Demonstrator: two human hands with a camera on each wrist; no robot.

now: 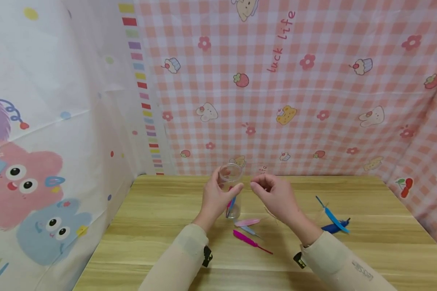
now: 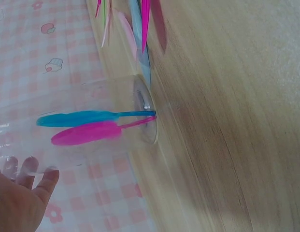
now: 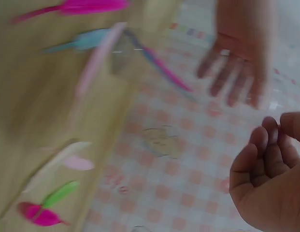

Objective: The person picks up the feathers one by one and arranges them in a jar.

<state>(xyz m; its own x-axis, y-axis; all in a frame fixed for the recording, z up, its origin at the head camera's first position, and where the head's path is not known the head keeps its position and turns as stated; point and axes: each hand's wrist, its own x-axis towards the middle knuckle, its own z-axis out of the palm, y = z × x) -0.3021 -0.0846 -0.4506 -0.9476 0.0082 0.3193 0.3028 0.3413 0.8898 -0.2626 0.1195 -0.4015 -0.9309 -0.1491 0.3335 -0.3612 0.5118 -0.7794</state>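
Note:
My left hand [image 1: 216, 198] grips a tall clear jar [image 1: 233, 174], which stands upright with its round mouth uncovered. Inside the jar, a blue feather [image 2: 77, 118] and a magenta feather [image 2: 87, 133] lean side by side, their quills at the bottom. To the right of the jar's mouth is my right hand [image 1: 279, 199], its fingers loosely curved and the thumb near the index fingertip; nothing shows between them. A pale pink feather [image 1: 247, 222], a pale blue feather [image 1: 249, 230] and a magenta feather [image 1: 245, 238] lie on the table just in front of the jar.
On the wooden table [image 1: 149, 242], a bright blue feather [image 1: 334, 219] crosses a dark blue one [image 1: 331, 229] at the right. A green feather [image 3: 60, 193] and a cream feather [image 3: 53, 162] show blurred in the right wrist view. A checked cloth [image 1: 269, 97] hangs behind the table.

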